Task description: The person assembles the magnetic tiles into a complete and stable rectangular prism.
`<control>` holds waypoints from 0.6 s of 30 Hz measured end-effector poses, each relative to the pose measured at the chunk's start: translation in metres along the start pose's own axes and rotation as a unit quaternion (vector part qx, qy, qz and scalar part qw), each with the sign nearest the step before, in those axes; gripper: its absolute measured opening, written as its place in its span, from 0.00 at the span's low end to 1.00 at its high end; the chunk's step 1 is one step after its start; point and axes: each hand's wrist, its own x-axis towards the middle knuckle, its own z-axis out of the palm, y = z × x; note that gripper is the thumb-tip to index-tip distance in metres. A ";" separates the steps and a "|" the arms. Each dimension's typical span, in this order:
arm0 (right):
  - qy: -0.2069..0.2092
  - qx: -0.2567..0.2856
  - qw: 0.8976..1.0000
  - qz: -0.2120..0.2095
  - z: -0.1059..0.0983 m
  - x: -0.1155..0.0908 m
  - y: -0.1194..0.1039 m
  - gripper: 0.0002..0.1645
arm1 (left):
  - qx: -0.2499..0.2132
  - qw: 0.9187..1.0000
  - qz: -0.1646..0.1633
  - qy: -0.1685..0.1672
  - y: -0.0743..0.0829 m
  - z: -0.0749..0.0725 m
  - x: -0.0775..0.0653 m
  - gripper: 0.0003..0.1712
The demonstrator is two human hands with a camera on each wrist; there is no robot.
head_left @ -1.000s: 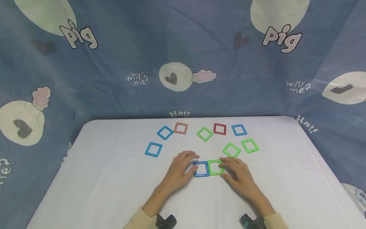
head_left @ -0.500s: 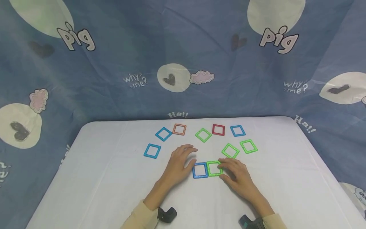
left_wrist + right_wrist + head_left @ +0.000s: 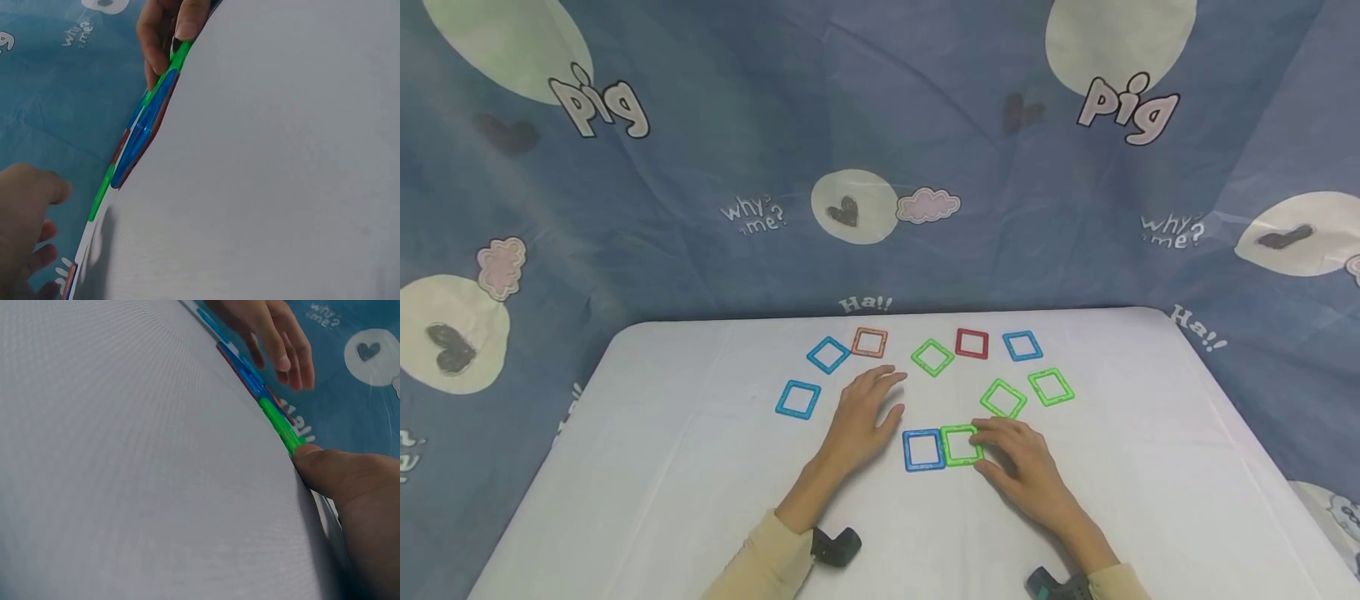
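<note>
Two square magnetic tile frames lie side by side near the table's middle, a blue tile [image 3: 923,467] on the left and a green tile [image 3: 958,428] on the right, edges together. In both wrist views a dark red edge shows under the blue one. My right hand [image 3: 1021,462] pinches the green tile's right side, thumb at the near corner and fingers at the far one. To the upper left of the pair, my left hand [image 3: 859,421] hovers with relaxed, spread fingers and holds nothing. Its fingertips point toward a green tile [image 3: 943,348] farther back.
Behind the hands more tiles lie scattered: two blue ones at left, one of them a blue tile [image 3: 782,397], an orange tile [image 3: 867,355], a red tile [image 3: 972,357], another blue tile [image 3: 1027,358] and two green ones at right. A printed cloth [image 3: 700,267] hangs behind the white table [image 3: 685,500].
My left hand has left the blue tile's edge and moved up and left, away from the pair. The right hand stays on the green tile.
</note>
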 end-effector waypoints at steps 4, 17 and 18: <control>0.001 -0.001 1.000 0.000 0.000 -0.001 0.000 0.20 | 0.014 1.000 0.003 0.009 -0.003 0.002 0.004 0.27; -0.002 0.002 1.000 0.002 0.000 0.000 0.001 0.19 | 0.025 1.000 -0.014 -0.005 -0.010 0.008 0.018 0.29; -0.002 0.003 1.000 0.002 0.000 0.000 0.001 0.19 | 0.025 1.000 -0.014 -0.006 -0.011 0.009 0.019 0.29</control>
